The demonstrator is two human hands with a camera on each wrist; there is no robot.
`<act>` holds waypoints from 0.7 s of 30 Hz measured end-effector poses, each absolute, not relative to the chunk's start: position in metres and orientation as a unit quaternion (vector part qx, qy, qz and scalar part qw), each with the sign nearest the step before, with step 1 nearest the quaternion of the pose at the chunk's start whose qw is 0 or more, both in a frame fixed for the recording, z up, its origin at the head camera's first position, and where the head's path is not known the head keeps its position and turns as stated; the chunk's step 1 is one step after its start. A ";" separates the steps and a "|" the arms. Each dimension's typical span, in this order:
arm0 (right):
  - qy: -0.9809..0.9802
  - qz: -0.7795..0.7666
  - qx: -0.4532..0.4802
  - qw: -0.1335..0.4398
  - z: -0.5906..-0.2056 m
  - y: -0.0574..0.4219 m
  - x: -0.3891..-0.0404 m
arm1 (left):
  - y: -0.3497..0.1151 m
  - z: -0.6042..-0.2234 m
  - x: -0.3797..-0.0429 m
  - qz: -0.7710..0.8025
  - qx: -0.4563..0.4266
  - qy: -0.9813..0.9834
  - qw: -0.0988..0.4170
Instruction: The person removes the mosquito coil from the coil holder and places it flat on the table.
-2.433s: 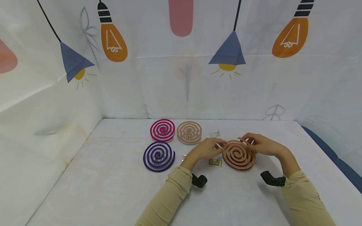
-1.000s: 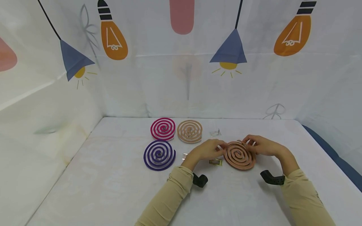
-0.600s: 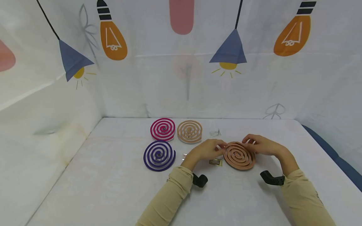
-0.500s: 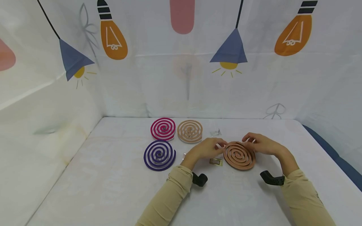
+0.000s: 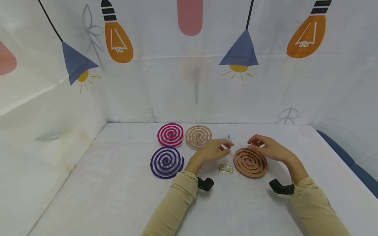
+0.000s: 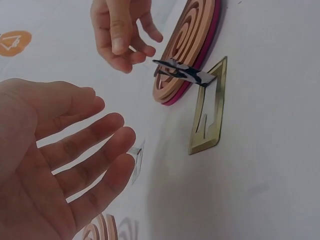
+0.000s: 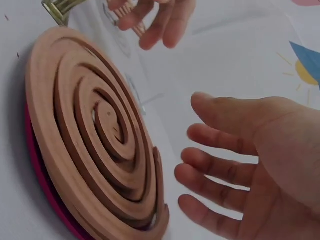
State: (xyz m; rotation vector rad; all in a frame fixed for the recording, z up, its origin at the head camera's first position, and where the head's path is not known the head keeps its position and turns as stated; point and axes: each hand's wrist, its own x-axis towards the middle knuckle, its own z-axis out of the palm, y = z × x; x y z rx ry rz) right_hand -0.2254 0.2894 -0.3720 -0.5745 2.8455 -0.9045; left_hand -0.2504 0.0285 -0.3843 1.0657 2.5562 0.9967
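Note:
A brown mosquito coil (image 5: pixel 250 163) lies on the table with a magenta coil (image 7: pixel 37 165) under it, as the right wrist view shows. My right hand (image 5: pixel 268 148) hovers over its far edge, fingers relaxed and holding nothing. To its left, my left hand (image 5: pixel 212 150) is in the air, palm inward and fingers loosely bent around nothing. Below that hand lies a gold metal coil stand (image 6: pixel 220 110), its dark tongue bent up. A silver stand (image 6: pixel 138 160) is partly covered by the left hand in the head view.
Left of the hands lie a magenta coil (image 5: pixel 170 134), a tan coil (image 5: pixel 198 137) and a dark purple coil (image 5: pixel 166 162), close together. Part of another small metal stand (image 5: pixel 202 166) shows beside the left wrist. A white cloth wall (image 5: pixel 165 91) stands behind the table.
Both hands have come off the brown coil's edges: the left has moved left and back, the right up and slightly left. The coil's outer end, raised earlier, now lies flat.

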 end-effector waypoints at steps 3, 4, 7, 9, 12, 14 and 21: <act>0.930 -0.312 -0.193 0.034 -0.373 0.283 -0.226 | 0.025 -0.384 -0.253 0.350 0.359 0.860 0.095; 0.928 -0.317 -0.193 0.029 -0.373 0.280 -0.226 | 0.023 -0.383 -0.253 0.355 0.357 0.859 0.096; 0.925 -0.329 -0.193 0.013 -0.375 0.273 -0.228 | 0.018 -0.383 -0.255 0.354 0.358 0.859 0.093; 0.921 -0.338 -0.195 0.005 -0.376 0.269 -0.228 | 0.016 -0.382 -0.256 0.354 0.361 0.858 0.089; 0.915 -0.351 -0.198 -0.002 -0.376 0.263 -0.228 | 0.012 -0.381 -0.259 0.370 0.363 0.850 0.089; 0.911 -0.359 -0.201 -0.001 -0.376 0.259 -0.228 | 0.009 -0.380 -0.261 0.392 0.361 0.842 0.090; 0.905 -0.375 -0.200 0.013 -0.378 0.247 -0.229 | -0.009 -0.376 -0.268 0.415 0.325 0.847 0.070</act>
